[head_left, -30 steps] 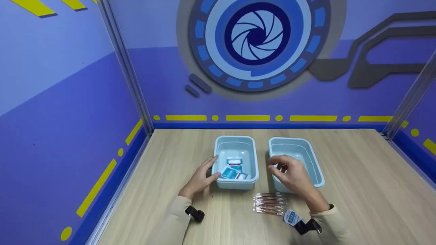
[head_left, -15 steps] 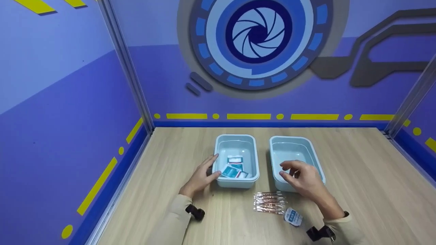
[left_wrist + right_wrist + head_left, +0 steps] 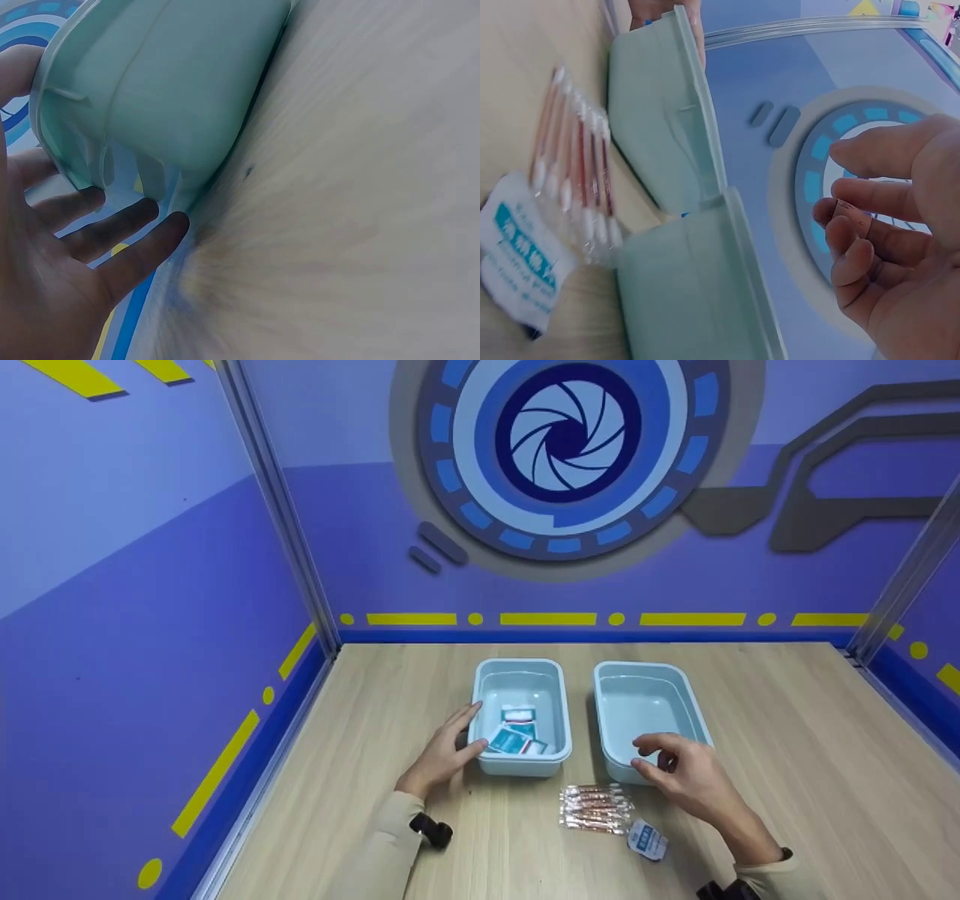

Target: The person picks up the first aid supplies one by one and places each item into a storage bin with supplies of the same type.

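Note:
My left hand (image 3: 439, 750) rests against the left side of a light blue plastic bin (image 3: 520, 767), fingers extended; in the left wrist view its fingertips touch the outer wall. Several small teal-and-white packets (image 3: 511, 740) lie inside that bin. Over the near right part of a second light blue bin (image 3: 646, 684) hovers my right hand (image 3: 694, 776), loosely curled and holding nothing. In front of the bins lie several individually wrapped brown cotton swabs (image 3: 596, 808) in clear film. Beside them sits a white packet with a blue label (image 3: 647, 840), also seen in the right wrist view.
Everything stands on a wooden tabletop (image 3: 517, 840). Blue printed panels (image 3: 360, 540) rise at the back and sides, joined by metal corner posts (image 3: 281, 502). A narrow gap separates the two bins.
My right hand has drawn back toward me and to the right, off the second bin's left edge, uncovering more of its inside and the white packet. The left hand stays put.

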### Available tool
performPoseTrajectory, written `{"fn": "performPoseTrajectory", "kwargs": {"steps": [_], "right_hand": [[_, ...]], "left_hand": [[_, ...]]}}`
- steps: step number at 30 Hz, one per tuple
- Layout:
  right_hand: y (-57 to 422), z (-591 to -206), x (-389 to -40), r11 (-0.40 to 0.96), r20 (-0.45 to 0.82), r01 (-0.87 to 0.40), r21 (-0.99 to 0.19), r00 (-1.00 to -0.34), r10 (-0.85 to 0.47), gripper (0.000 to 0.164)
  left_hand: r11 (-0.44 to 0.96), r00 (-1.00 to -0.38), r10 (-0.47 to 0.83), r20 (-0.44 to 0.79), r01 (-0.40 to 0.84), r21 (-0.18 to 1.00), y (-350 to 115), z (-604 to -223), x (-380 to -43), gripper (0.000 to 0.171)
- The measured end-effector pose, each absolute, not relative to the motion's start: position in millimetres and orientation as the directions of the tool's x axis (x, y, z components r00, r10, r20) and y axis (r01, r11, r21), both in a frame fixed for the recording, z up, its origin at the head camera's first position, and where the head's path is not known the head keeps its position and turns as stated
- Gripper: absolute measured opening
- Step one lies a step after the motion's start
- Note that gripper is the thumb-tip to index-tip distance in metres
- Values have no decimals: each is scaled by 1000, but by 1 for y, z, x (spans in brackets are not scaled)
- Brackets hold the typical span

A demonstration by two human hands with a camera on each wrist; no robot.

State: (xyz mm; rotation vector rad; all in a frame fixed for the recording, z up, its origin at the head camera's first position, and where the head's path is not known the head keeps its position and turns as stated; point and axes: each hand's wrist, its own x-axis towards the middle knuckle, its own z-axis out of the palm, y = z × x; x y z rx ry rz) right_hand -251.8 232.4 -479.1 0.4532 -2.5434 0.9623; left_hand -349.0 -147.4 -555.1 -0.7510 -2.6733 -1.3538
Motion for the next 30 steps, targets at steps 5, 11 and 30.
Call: {"fn": "performPoseTrajectory", "kwargs": {"steps": [5, 11, 30], "right_hand": [[237, -487, -247, 712, 426, -412, -568, -888, -174, 20], [242, -492, -241, 710, 370, -379, -593, -912, -178, 21], [250, -505, -233, 763, 210, -270, -588, -961, -178, 22]], "left_hand": [[508, -889, 392, 238, 425, 749, -147, -555, -348, 71], [518, -887, 395, 240, 431, 738, -148, -555, -348, 72], [523, -888, 390, 242, 430, 736, -149, -554, -348, 69]]}}
